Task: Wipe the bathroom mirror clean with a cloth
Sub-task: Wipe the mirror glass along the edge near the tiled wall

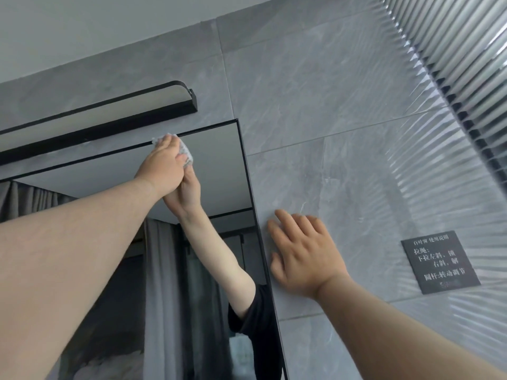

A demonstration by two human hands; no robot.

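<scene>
The black-framed mirror fills the left half of the view, and I look up at its top right corner. My left hand reaches high and presses a white cloth against the glass just under the top edge. The cloth shows past the fingertips and beside the knuckles. The hand's reflection meets it from below. My right hand lies flat with spread fingers on the grey tiled wall, just right of the mirror's frame.
A long black lamp bar is mounted on the wall right above the mirror. A black sign with white lettering hangs on the wall to the right. Window blinds run along the top right. Grey curtains show in the reflection.
</scene>
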